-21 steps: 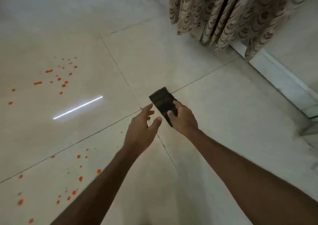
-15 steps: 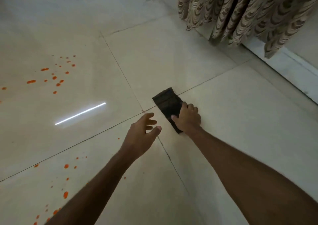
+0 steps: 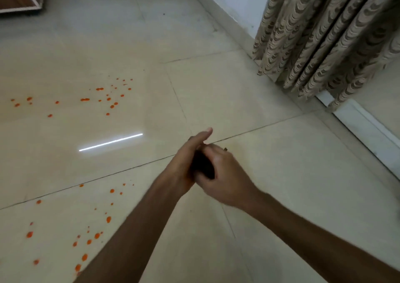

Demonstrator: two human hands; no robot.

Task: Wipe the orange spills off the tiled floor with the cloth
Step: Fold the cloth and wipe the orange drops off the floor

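— Two hands meet over the tiled floor (image 3: 270, 174), yes? What sits between them?

— A dark cloth (image 3: 202, 166), pressed between the palms. The right hand (image 3: 225, 174) wraps its fingers around it; the left hand (image 3: 184, 163) lies flat against its other side, fingers stretched forward.

— And the orange spills?

— Both lots lie left of the hands: the far spills (image 3: 108, 96) ahead of them, the near spills (image 3: 91, 235) alongside the left forearm. A patterned curtain (image 3: 324, 40) hangs ahead to the right.
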